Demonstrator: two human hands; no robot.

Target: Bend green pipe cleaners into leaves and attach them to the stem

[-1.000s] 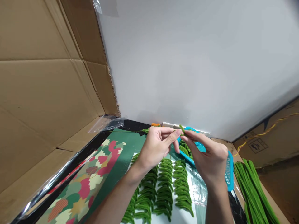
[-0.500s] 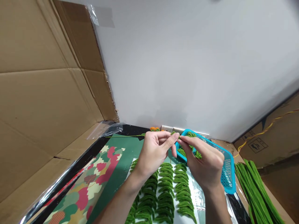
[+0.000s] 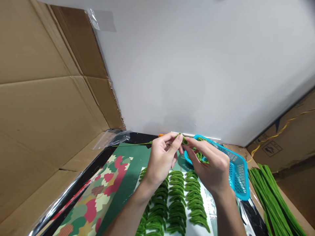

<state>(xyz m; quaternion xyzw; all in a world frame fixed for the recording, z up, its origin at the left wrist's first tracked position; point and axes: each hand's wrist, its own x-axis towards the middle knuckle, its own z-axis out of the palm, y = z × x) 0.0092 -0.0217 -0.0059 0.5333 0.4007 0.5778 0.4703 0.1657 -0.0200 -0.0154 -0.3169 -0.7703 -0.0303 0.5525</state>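
Note:
My left hand (image 3: 158, 160) is closed in a pinch on a fuzzy green pipe cleaner piece (image 3: 184, 141). A thin green stem (image 3: 133, 144) sticks out leftward behind that hand. From the other side, my right hand (image 3: 213, 165) has its thumb and forefinger closed on the same piece. The fingers partly hide its shape. Below my hands, bent green pipe cleaner pieces (image 3: 177, 187) lie in several rows on a white sheet (image 3: 190, 227). Behind my right hand stands a turquoise plastic basket (image 3: 241, 178) with more green pieces (image 3: 203, 155) inside.
A bundle of long green pipe cleaners (image 3: 275, 200) lies at the right. Patterned paper (image 3: 98, 196) rests on a green mat (image 3: 130, 152). Cardboard (image 3: 44, 108) rises at the left, and a white wall (image 3: 187, 72) stands behind. A clear plastic bag (image 3: 112, 137) lies near the corner.
Both hands have shifted slightly up and left, and a looped part of the green piece now shows between the fingertips. The view has tilted a little.

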